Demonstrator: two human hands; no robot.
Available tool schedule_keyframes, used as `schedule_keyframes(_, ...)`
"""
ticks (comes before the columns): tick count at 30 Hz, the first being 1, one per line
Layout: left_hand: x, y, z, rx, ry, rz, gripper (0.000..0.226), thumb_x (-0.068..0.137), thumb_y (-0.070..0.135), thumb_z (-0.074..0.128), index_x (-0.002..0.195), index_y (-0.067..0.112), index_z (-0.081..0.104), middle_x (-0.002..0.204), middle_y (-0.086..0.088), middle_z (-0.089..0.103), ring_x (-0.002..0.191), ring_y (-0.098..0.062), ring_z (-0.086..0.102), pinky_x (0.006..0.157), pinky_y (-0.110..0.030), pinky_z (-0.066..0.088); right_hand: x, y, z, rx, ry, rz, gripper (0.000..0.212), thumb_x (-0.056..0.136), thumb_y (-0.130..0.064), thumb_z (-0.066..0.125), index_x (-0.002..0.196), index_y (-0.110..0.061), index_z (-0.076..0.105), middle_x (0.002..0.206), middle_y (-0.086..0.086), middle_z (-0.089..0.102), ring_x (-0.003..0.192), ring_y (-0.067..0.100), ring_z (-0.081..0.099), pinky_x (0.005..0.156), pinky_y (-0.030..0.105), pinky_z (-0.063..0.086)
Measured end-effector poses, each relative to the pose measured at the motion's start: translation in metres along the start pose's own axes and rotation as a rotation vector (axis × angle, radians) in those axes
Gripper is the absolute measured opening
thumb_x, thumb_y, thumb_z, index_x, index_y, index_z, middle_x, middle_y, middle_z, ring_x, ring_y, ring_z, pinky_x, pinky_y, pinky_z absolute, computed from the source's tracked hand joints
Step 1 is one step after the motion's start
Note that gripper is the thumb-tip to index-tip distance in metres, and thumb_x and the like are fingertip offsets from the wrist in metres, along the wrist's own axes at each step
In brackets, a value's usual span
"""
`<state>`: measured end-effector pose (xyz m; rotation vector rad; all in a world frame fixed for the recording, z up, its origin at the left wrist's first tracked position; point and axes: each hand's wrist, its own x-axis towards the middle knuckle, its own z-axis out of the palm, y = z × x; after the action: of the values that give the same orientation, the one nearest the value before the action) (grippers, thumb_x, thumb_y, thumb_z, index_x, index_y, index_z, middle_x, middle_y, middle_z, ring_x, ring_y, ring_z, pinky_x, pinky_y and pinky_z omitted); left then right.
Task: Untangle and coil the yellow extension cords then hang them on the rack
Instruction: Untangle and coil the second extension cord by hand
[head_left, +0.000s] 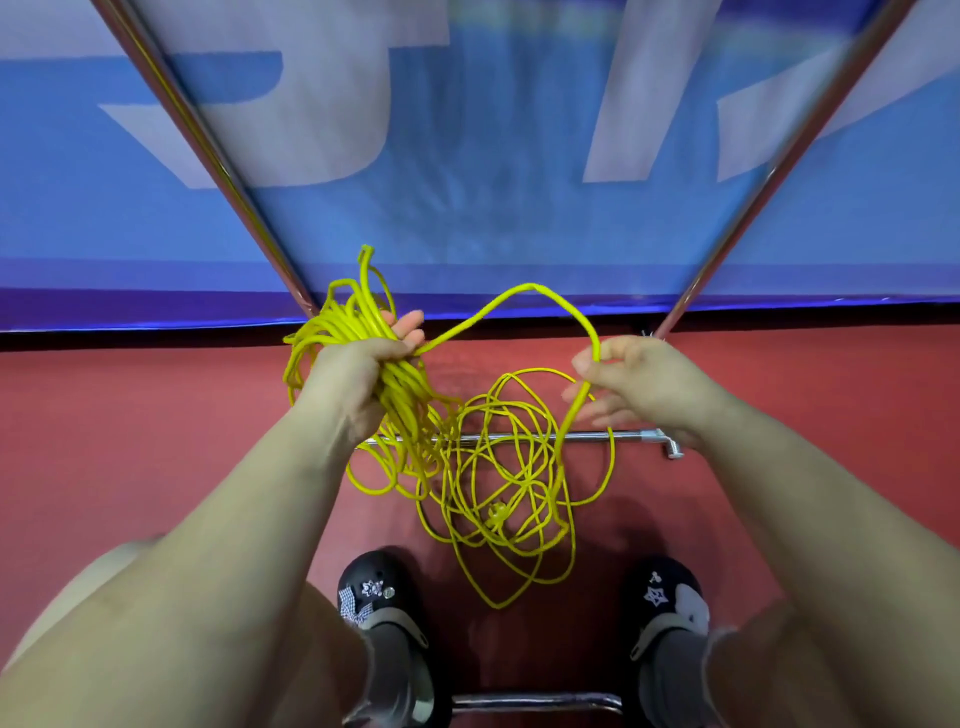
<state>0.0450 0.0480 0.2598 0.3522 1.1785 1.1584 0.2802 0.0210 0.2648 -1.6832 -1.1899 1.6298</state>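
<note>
My left hand (363, 364) grips a thick bundle of coiled yellow cord (343, 322) at chest height, with loops sticking up above the fist and hanging below it. From that fist one strand arcs up and to the right (530, 287) into my right hand (623, 384), which pinches it between thumb and forefinger. Below the hands a loose tangle of the same yellow cord (498, 483) lies on the red floor, with a yellow plug end (496, 512) in its middle. The rack's two slanted metal poles (218, 171) rise left and right in front of me.
A blue and white banner (467, 156) hangs behind the rack. The rack's lower crossbar (623, 435) runs across the floor under the tangle, and another metal bar (535, 701) lies between my black clogs (374, 587). Red floor spreads to both sides.
</note>
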Motion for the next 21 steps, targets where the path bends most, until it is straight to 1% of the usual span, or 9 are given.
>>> schedule_keyframes(4, -0.005, -0.013, 0.007, 0.164, -0.081, 0.009, 0.027, 0.087, -0.016, 0.046, 0.092, 0.01, 0.051, 0.088, -0.005, 0.07, 0.066, -0.008, 0.07, 0.065, -0.025, 0.056, 0.007, -0.015, 0.011, 0.438, 0.138, 0.087, 0.011, 0.096, -0.016, 0.049, 0.085, -0.014, 0.05, 0.078, 0.003, 0.066, 0.049, 0.008, 0.065, 0.048, 0.019, 0.054)
schedule_keyframes(7, -0.009, -0.023, 0.012, 0.312, -0.153, 0.015, 0.024, 0.087, -0.014, 0.048, 0.09, 0.01, 0.052, 0.083, 0.001, 0.073, 0.065, -0.007, 0.069, 0.059, -0.022, 0.055, 0.014, -0.02, 0.017, 0.731, 0.183, 0.147, 0.013, 0.097, -0.012, 0.046, 0.085, -0.013, 0.051, 0.064, -0.001, 0.068, 0.048, 0.009, 0.066, 0.045, 0.019, 0.053)
schedule_keyframes(10, -0.012, -0.032, 0.014, 0.411, -0.262, -0.017, 0.018, 0.089, -0.009, 0.051, 0.089, 0.009, 0.054, 0.078, 0.001, 0.074, 0.069, -0.007, 0.069, 0.059, -0.025, 0.057, 0.019, -0.02, 0.02, 0.902, 0.215, 0.186, 0.014, 0.098, -0.011, 0.044, 0.086, -0.011, 0.052, 0.068, 0.002, 0.068, 0.053, 0.008, 0.067, 0.047, 0.021, 0.053)
schedule_keyframes(11, -0.012, -0.034, 0.014, 0.42, -0.292, -0.028, 0.017, 0.089, -0.008, 0.051, 0.087, 0.009, 0.054, 0.077, 0.0, 0.074, 0.07, -0.008, 0.07, 0.061, -0.025, 0.058, 0.019, -0.02, 0.019, 0.943, 0.222, 0.199, 0.015, 0.098, -0.011, 0.043, 0.087, -0.01, 0.052, 0.067, 0.003, 0.068, 0.056, 0.007, 0.067, 0.047, 0.022, 0.053)
schedule_keyframes(13, -0.013, -0.037, 0.015, 0.421, -0.331, -0.048, 0.016, 0.089, -0.007, 0.052, 0.085, 0.008, 0.055, 0.078, -0.002, 0.074, 0.072, -0.009, 0.07, 0.064, -0.025, 0.058, 0.02, -0.02, 0.016, 0.997, 0.227, 0.224, 0.015, 0.098, -0.011, 0.043, 0.086, -0.009, 0.053, 0.056, 0.003, 0.068, 0.059, 0.006, 0.066, 0.046, 0.023, 0.053)
schedule_keyframes(15, -0.013, -0.04, 0.018, 0.432, -0.342, -0.047, 0.015, 0.088, -0.007, 0.053, 0.085, 0.007, 0.056, 0.078, -0.003, 0.074, 0.073, -0.01, 0.07, 0.065, -0.024, 0.058, 0.019, -0.02, 0.014, 1.012, 0.224, 0.247, 0.015, 0.098, -0.011, 0.044, 0.086, -0.008, 0.053, 0.051, 0.004, 0.066, 0.052, 0.009, 0.067, 0.045, 0.023, 0.053)
schedule_keyframes(17, -0.012, -0.042, 0.02, 0.434, -0.307, -0.034, 0.015, 0.088, -0.007, 0.054, 0.085, 0.008, 0.056, 0.079, -0.002, 0.074, 0.073, -0.011, 0.07, 0.065, -0.025, 0.058, 0.017, -0.02, 0.013, 0.999, 0.224, 0.267, 0.015, 0.097, -0.01, 0.045, 0.084, -0.008, 0.053, 0.05, 0.006, 0.066, 0.044, 0.012, 0.065, 0.044, 0.024, 0.052)
schedule_keyframes(19, -0.011, -0.043, 0.023, 0.398, -0.243, -0.027, 0.015, 0.088, -0.006, 0.055, 0.086, 0.009, 0.057, 0.079, -0.003, 0.073, 0.071, -0.011, 0.068, 0.066, -0.029, 0.058, 0.016, -0.021, 0.013, 0.958, 0.22, 0.273, 0.016, 0.097, -0.01, 0.047, 0.082, -0.008, 0.054, 0.049, 0.005, 0.065, 0.042, 0.012, 0.064, 0.044, 0.023, 0.052)
schedule_keyframes(21, -0.01, -0.043, 0.026, 0.339, -0.197, -0.024, 0.014, 0.088, -0.005, 0.055, 0.087, 0.009, 0.057, 0.076, -0.001, 0.073, 0.066, -0.01, 0.067, 0.061, -0.029, 0.058, 0.014, -0.022, 0.015, 0.931, 0.206, 0.266, 0.016, 0.096, -0.01, 0.048, 0.081, -0.008, 0.054, 0.049, 0.004, 0.065, 0.043, 0.011, 0.064, 0.043, 0.023, 0.052)
